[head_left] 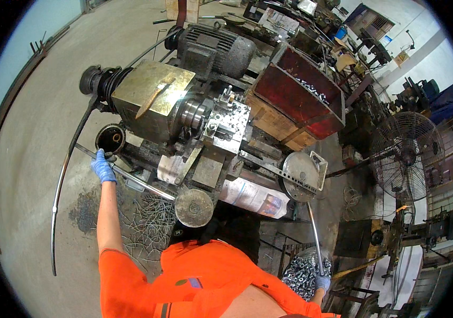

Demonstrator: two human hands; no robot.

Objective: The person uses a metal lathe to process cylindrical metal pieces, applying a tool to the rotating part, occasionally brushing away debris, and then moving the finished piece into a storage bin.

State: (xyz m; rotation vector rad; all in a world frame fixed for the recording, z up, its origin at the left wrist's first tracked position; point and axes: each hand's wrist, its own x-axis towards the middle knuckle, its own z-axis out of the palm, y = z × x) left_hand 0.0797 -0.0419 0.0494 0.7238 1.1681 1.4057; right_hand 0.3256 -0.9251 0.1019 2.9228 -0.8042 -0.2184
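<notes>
1. Two hands in blue gloves show: the left hand (103,167) on the near-left side of the headstock (144,124), the right hand (322,282) well to its right and nearer the orange shirt (200,275).
2. The right hand's grip is wrapped around the lower end of a steel rod (314,228), whose upper end is near a round plate (299,172), right of the headstock.
3. Beside that hand is a heap of shiny metal parts (296,276), well right of the headstock.
4. The left hand's grip is closed around a steel bar (144,183), slanting across the near side of the headstock toward a round grey disc (194,208).
5. Thin metal pieces (149,222) lie on the floor, also on its near side.
6. A brown stick (155,100) rests on the headstock; a steel block (229,127) stands to its right.
7. Beyond the headstock is a ribbed motor (221,53); farther right, a red bin (284,87) holds metal parts.
8. A caged fan (406,151) stands far to its right.
</notes>
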